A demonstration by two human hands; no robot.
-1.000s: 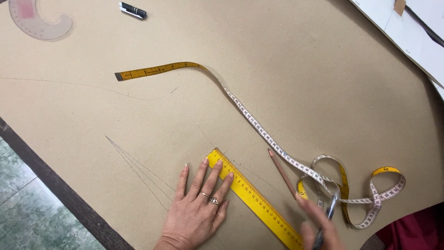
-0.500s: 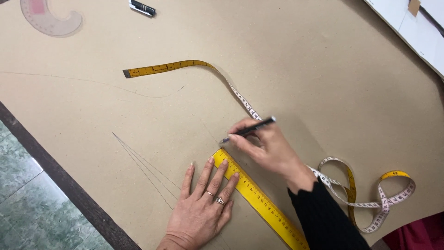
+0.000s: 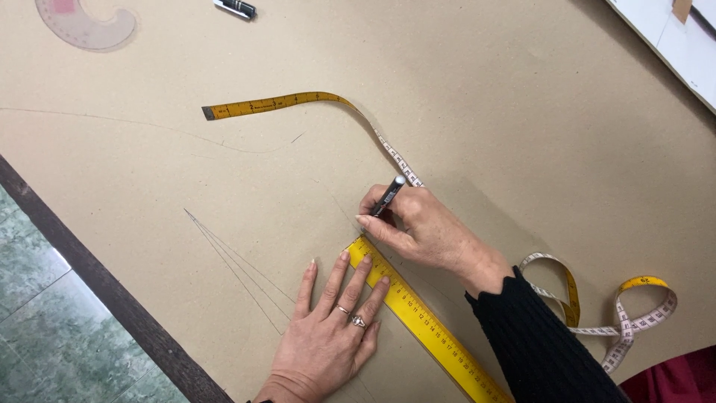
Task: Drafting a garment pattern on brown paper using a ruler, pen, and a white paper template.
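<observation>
Since the earlier frame, the right hand [image 3: 425, 227] had moved lower, and its pen [image 3: 388, 196] tip now stood at the top end of the yellow ruler [image 3: 425, 321].

Brown pattern paper [image 3: 522, 112] covered the table [image 3: 112, 298]. On it, the tape measure [image 3: 298, 101] ran from upper left to a loop at lower right. The ruler lay diagonally, pressed by the flat, open left hand [image 3: 328, 328], whose fingers touched its edge. The right hand was clenched on the black pen, tilted. A clear curve template [image 3: 86, 26] lay far away, at the top left.
</observation>
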